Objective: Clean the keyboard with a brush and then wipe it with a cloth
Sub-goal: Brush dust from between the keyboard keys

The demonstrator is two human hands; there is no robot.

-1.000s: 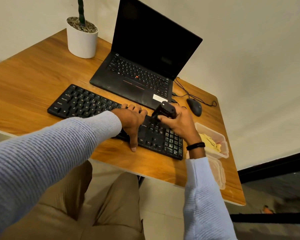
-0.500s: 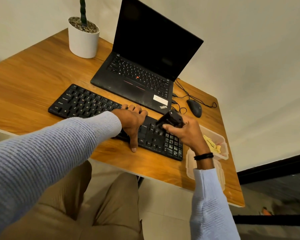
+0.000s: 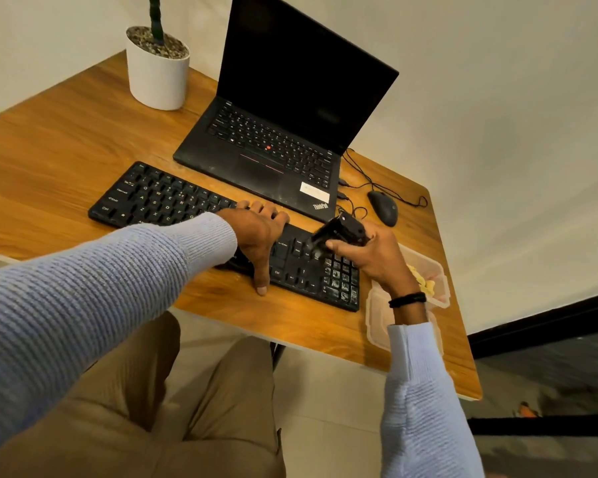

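A black keyboard (image 3: 159,200) lies along the front of the wooden desk (image 3: 49,160). My left hand (image 3: 259,236) rests across its middle, fingers over the far edge and thumb on the desk in front. My right hand (image 3: 370,257) grips a black brush (image 3: 339,232) over the keyboard's right part, its bristles pointing down-left at the keys beside the number pad. A yellow cloth (image 3: 423,281) lies in a clear plastic container (image 3: 435,270) to the right of the keyboard, partly hidden by my right wrist.
An open black laptop (image 3: 290,132) stands behind the keyboard. A wired mouse (image 3: 384,208) and its cables lie at the right rear. A white plant pot (image 3: 157,70) stands at the back left. The container's lid (image 3: 377,322) lies near the desk's front right edge.
My right hand with the brush has moved slightly right and toward me over the keyboard's right part. My left hand has stayed in place on the keyboard.
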